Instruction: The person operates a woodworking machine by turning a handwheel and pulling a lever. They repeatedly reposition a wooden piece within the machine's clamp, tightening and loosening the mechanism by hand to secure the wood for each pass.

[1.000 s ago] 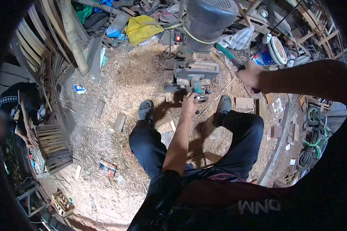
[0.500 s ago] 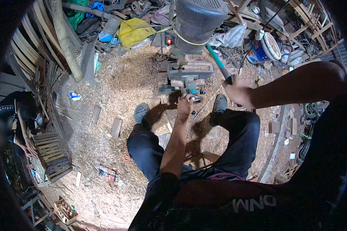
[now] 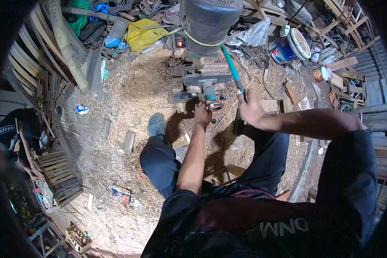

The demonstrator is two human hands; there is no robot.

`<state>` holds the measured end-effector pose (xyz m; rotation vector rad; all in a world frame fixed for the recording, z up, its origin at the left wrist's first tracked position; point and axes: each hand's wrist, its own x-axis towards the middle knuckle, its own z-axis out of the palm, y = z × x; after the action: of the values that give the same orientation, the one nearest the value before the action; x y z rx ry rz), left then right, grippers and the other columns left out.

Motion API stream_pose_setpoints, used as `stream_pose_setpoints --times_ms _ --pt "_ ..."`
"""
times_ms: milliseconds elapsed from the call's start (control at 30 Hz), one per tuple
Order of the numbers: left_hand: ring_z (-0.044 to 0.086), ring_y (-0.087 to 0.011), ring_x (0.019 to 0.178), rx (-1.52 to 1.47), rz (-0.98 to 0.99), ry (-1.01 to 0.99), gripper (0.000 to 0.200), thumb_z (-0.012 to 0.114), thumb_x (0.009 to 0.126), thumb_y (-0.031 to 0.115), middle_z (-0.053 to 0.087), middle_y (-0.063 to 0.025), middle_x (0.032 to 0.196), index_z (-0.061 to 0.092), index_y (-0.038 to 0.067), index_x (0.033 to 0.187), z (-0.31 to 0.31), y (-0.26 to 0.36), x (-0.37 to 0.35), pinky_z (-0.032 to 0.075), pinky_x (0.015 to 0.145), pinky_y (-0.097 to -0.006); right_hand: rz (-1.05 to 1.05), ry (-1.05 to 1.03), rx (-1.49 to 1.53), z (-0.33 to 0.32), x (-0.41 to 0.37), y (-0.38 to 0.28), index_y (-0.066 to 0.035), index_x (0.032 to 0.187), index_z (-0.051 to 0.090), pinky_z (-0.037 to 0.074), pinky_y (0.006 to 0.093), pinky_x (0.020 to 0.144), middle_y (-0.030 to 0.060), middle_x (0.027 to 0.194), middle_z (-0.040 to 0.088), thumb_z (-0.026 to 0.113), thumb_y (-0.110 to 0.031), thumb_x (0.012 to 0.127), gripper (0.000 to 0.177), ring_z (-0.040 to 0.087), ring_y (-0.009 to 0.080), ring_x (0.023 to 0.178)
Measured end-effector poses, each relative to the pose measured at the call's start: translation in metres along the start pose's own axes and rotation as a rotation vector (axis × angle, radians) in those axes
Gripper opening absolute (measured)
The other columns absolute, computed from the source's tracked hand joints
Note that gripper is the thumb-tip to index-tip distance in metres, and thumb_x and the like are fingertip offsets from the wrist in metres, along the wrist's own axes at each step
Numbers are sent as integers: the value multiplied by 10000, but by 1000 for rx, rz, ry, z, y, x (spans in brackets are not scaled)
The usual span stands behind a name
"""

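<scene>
A person's right hand (image 3: 251,109) grips the dark end of a long green lever (image 3: 231,64), drawn in toward the body, while the left hand (image 3: 203,114) closes on the near side of a small handwheel (image 3: 218,105) just below the machine's metal vise (image 3: 207,78). The vise sits beneath the motor housing (image 3: 208,28), ahead of the person on a floor strewn with wood chips (image 3: 129,107); with both controls in hand, the machine appears to be under two-handed adjustment or feed.

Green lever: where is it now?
In the head view, above and right of centre, the green lever slants from beside the motor down to the right hand, which grips its lower end.
</scene>
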<state>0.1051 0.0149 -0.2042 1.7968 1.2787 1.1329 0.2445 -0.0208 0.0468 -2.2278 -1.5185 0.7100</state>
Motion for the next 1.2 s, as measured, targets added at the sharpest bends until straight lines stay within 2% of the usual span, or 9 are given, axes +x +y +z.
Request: stream_pose_setpoints --times_ms 267,333,633,800,933,967,1067,1100,1200 --pt "592 -387 878 34 -132 -108 147 628 843 150 637 -164 930 662 40 935 -23 31 10 462 816 -447 -139 185 83 90 -5 52 33 1016 425 407 547 655 309 788 534 425 -242 989 275 560 496 746" --pt "599 -368 926 35 -157 -62 169 640 839 152 647 -158 958 672 49 969 -18 27 8 466 838 -423 -445 354 237 161 26 108 72 1279 315 446 558 666 319 854 591 452 -203 976 432 582 518 822" --pt "622 -320 974 -127 -242 -145 241 640 866 161 654 -172 1014 660 -3 1042 -25 27 13 472 877 -375 -47 218 160 193 37 112 7 1187 367 421 624 618 331 807 595 454 -272 967 366 572 538 723" --pt "637 -340 963 -155 -224 -124 249 637 842 100 661 -178 1011 658 37 1082 -22 22 8 492 853 -381 -109 224 182 175 27 98 9 1226 359 439 603 620 324 837 601 434 -246 975 365 575 533 740" --pt "629 -351 996 -56 -284 -287 375 632 864 193 653 -192 1060 586 52 1208 -36 24 1 486 874 -392 -236 252 348 140 7 83 15 1342 313 455 574 776 370 1070 540 467 -174 952 460 563 526 942" --pt "638 -330 996 50 -288 -343 429 636 866 235 652 -194 1090 554 71 1254 -52 42 5 488 875 -391 -564 404 275 126 8 82 -22 1379 297 435 525 898 373 1264 422 524 -94 900 534 476 529 1127" --pt "649 -234 989 -47 -344 -468 388 620 910 203 656 -161 1094 548 24 1246 -66 28 11 503 845 -338 -531 331 229 62 -23 50 -29 1313 392 394 484 980 351 1383 298 564 -48 854 490 351 519 1265" --pt "650 -213 967 -95 -332 -453 369 605 927 212 667 -147 1074 556 -1 1224 -69 25 12 504 839 -325 -562 292 313 40 -29 40 -17 1165 529 298 468 1076 337 1381 307 545 -93 885 291 303 496 1313" --pt "647 -200 937 -106 -343 -427 335 599 927 182 670 -128 1036 564 -31 1183 -85 39 26 510 832 -310 -593 180 349 -30 -41 1 -6 979 588 381 403 1002 253 1234 501 566 -152 909 163 496 352 1207"
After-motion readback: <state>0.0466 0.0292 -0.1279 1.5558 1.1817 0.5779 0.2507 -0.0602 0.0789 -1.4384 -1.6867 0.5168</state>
